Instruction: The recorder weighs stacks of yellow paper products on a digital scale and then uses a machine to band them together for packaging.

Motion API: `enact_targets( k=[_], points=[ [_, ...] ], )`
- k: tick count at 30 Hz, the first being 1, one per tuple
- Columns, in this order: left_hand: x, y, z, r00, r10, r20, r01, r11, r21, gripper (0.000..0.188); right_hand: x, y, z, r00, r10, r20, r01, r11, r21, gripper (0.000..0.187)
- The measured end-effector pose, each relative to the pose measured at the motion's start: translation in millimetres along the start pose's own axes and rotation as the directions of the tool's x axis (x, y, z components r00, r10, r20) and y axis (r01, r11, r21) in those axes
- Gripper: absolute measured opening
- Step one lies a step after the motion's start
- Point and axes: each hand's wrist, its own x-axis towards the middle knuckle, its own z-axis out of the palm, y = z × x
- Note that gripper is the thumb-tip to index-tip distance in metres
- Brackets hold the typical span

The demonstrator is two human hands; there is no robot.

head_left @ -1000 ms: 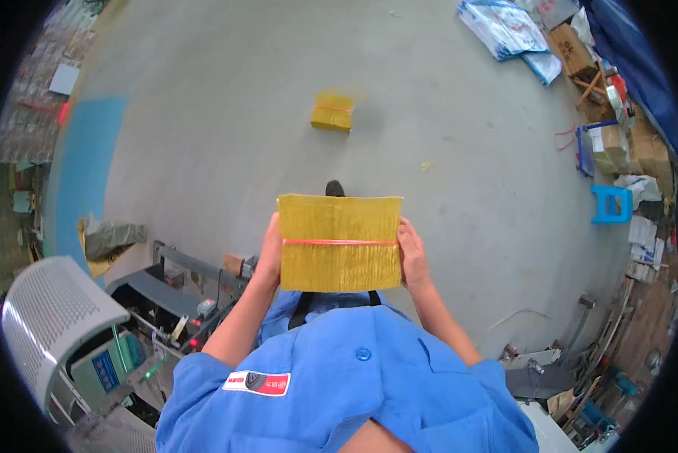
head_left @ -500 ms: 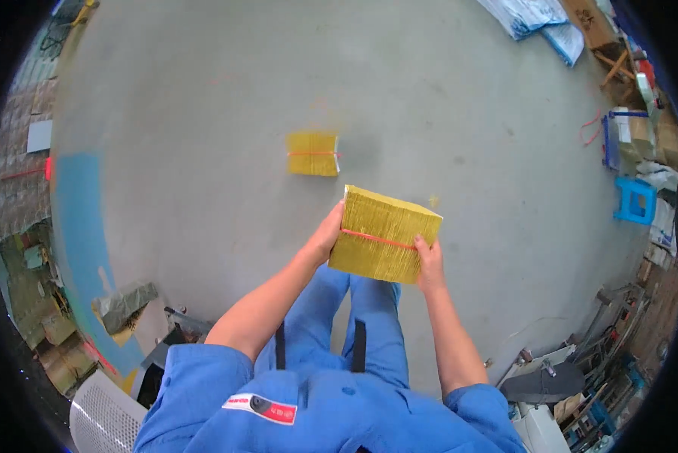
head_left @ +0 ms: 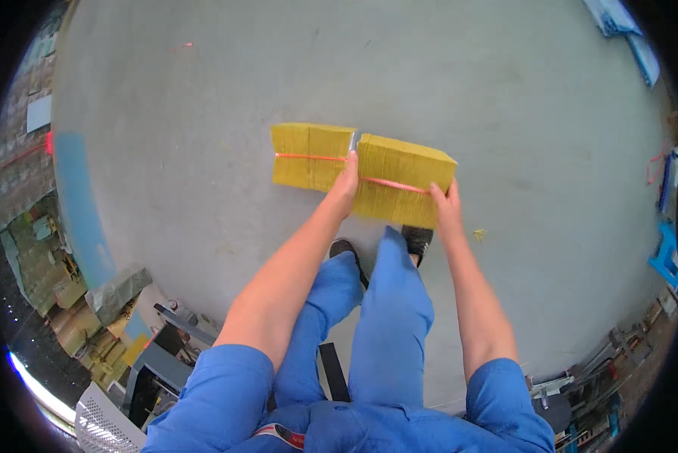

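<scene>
Between my two hands is a thick bundle of yellow paper (head_left: 396, 162), tied round with a pink-red string. My left hand (head_left: 344, 186) is pressed along its left side, where a second, similar tied bundle (head_left: 309, 143) stands on the grey floor. My right hand (head_left: 448, 208) grips the right side, thumb on the front face near the string. The held bundle sits a little right of the other one and slightly nearer to me; whether its bottom touches the floor I cannot tell.
Grey concrete floor (head_left: 203, 98) spreads around the bundles. A white perforated chair (head_left: 105, 419) and grey metal frame (head_left: 165, 370) are at the lower left. A blue plastic stool (head_left: 665, 255) stands at the right rim, blue-white sacks (head_left: 614, 19) at the upper right. My shoes (head_left: 417, 240) are close below the bundle.
Both hands have carried the held bundle forward and away from my body, up beside the bundle on the floor. I have leaned forward, and my feet have come into view.
</scene>
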Motion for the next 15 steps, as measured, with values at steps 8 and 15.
enact_targets(
  k=[8,15],
  points=[
    [-11,8,35,0.958,0.245,-0.147,-0.187,0.927,0.324,0.071,39,57,-5,0.989,0.083,-0.125,-0.115,0.952,-0.284,0.064],
    [-44,-8,1,0.981,0.158,-0.112,-0.028,0.686,0.727,0.066,49,34,-11,0.981,0.153,-0.121,-0.192,0.873,-0.448,0.052]
  ],
)
